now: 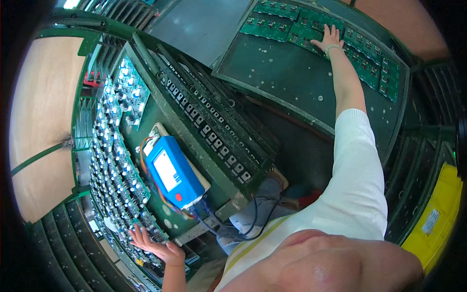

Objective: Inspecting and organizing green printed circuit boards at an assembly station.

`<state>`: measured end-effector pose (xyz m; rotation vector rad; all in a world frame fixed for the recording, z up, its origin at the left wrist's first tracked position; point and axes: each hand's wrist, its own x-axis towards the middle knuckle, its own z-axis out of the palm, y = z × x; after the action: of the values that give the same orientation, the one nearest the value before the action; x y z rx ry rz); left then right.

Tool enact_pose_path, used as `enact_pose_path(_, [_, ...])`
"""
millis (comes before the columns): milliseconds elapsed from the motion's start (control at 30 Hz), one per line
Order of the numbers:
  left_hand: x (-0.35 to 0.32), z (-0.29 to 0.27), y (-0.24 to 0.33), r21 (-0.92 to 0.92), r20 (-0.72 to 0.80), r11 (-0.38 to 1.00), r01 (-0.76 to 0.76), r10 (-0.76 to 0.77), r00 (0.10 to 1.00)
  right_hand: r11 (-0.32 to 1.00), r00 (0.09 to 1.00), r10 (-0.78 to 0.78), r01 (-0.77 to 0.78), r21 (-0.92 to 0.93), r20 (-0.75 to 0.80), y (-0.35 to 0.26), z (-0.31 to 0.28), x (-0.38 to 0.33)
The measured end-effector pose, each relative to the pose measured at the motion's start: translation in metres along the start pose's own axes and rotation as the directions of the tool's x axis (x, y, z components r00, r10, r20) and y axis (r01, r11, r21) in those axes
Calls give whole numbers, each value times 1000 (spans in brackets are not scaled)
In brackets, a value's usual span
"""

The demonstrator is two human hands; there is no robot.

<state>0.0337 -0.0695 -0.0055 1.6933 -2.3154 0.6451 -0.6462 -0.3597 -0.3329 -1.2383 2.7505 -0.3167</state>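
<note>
My right arm reaches to the far tray, and my right hand lies with fingers spread over green circuit boards. Several such boards line the far side of the dark green tray. At the lower left, my left hand has its fingers stretched out beside a dense bank of populated circuit boards. Nothing shows in its grip. Between the hands, a blue handheld device with a lit screen and a red button rests on the left bench, with cables attached.
A dark slotted rack edges the left bench. Dark cables hang from the device over my lap. A yellow bin stands at the right. Pale wooden panels lie at the far left.
</note>
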Motion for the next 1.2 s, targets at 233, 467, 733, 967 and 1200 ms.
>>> enact_pose_path(233, [10, -4, -3, 9, 103, 1000, -27, 26, 994, 993, 988, 46, -29, -116, 148, 0, 22, 30])
enact_pose_path(467, [7, -5, -4, 8, 106, 999, -31, 30, 994, 988, 996, -46, 57, -143, 76, -9, 9, 15])
enact_pose_path(733, [7, -3, -2, 0, 131, 1000, 3, -3, 991, 982, 983, -176, 180, -63, 59, -19, -2, -64])
enact_pose_path(967, [9, -5, 8, -34, 132, 999, 39, -34, 991, 972, 974, -225, 226, -67, 23, -22, -17, -157])
enact_pose_path(1200, [11, -4, 5, -42, 39, 999, 9, -7, 999, 977, 985, -116, 90, 192, 130, -2, -24, -194])
